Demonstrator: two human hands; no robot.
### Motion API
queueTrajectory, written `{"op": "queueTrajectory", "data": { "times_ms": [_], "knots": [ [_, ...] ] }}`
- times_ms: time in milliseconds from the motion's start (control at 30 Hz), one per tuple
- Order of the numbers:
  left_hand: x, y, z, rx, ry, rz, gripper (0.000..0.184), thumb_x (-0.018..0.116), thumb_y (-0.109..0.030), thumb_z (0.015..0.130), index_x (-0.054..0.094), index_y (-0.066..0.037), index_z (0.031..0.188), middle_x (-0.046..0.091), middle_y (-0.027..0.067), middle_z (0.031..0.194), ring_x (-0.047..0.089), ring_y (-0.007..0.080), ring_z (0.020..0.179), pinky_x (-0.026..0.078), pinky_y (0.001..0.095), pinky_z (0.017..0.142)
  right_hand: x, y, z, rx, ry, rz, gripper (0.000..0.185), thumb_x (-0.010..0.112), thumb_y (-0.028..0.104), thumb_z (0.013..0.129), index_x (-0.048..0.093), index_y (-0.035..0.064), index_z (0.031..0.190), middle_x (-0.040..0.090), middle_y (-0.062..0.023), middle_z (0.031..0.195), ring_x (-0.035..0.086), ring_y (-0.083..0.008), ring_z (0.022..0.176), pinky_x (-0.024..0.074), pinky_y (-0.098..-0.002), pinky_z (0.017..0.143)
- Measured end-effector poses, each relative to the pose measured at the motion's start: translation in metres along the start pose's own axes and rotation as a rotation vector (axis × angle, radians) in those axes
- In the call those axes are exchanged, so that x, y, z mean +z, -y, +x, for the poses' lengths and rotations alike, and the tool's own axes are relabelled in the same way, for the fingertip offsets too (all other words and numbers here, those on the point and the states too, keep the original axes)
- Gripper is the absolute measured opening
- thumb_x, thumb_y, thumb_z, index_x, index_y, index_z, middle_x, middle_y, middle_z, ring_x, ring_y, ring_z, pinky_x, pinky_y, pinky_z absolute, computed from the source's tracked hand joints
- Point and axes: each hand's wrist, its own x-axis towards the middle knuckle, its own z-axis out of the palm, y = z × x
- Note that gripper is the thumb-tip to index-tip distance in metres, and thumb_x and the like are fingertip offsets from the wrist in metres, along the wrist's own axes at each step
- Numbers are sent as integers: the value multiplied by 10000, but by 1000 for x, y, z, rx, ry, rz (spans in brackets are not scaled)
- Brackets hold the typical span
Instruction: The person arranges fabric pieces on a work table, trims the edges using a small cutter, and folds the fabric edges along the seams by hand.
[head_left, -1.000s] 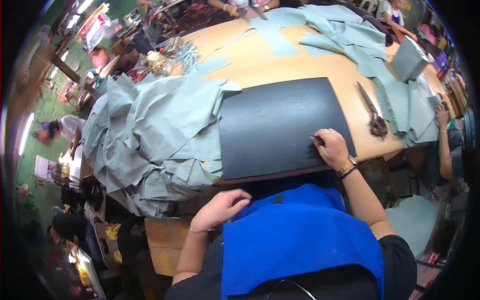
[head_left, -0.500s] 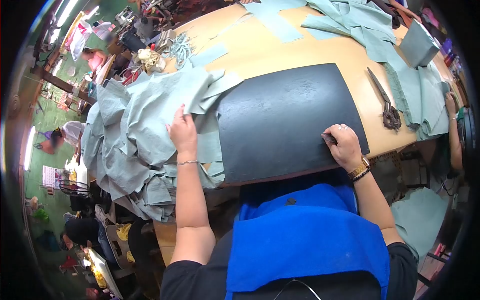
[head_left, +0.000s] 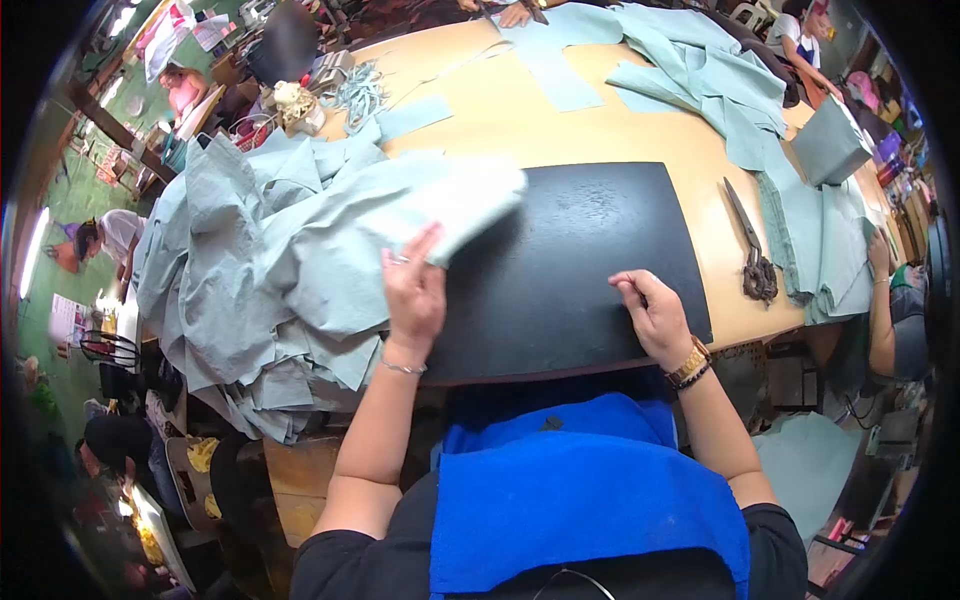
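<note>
A large heap of pale green fabric [head_left: 250, 240] lies on the left of the table, and a motion-blurred flap of it spreads over the left part of a black mat [head_left: 600, 230]. My left hand [head_left: 415, 295] is at the near edge of this flap, its fingers closed on the cloth with the fingertips slightly blurred. Over the right part of the mat is my right hand [head_left: 652, 318], thumb and fingers pinched together; whatever they hold is hidden. Dark-handled scissors [head_left: 750, 245] lie on the table to the right of the mat, blades pointing away.
More green fabric [head_left: 700, 85] covers the table's far right, near an upright green block [head_left: 832, 145]. Fabric strips [head_left: 355, 95] lie at the back left. Other people's hands are at the far edge [head_left: 515, 15] and right edge [head_left: 880, 255] of the table [head_left: 470, 85].
My left hand came up from below the table edge onto the fabric, then moved right with a flap of it over the mat. The small dark object in my right hand no longer shows.
</note>
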Motion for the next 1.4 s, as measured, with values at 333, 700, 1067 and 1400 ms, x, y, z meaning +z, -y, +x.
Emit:
{"op": "queueTrajectory", "data": {
  "times_ms": [333,700,1067,1400],
  "knots": [
    [8,-95,-46,193,697,97,717,689,-455,810,443,-189,1429,352,126,1516,305,368,1410,203,705,1057,7,-10,49,-30,-40,-21,428,767,151,803,605,56,1187,687,-107,957,639,-183,828,505,-303,746],
    [-4,-25,-20,-225,310,341,715,595,-540,877,473,-59,1392,514,190,1337,458,354,1267,267,556,1071,-78,-79,13,227,-379,44,529,738,200,864,508,-20,1287,567,-146,1267,526,-180,1172,404,-287,1003],
    [26,9,9,52,234,468,445,648,-426,870,646,-81,1151,572,138,1124,538,330,1056,434,449,887,-96,-94,16,219,-196,-243,388,711,221,844,630,61,1188,684,-88,1085,631,-185,971,479,-305,876],
    [-26,-26,-21,-504,397,253,241,672,-237,877,600,-26,972,642,97,984,619,254,920,468,395,795,-141,-55,85,-272,-666,-469,352,708,173,843,640,85,1177,682,-158,1019,660,-261,981,521,-321,855]
  ]
}}
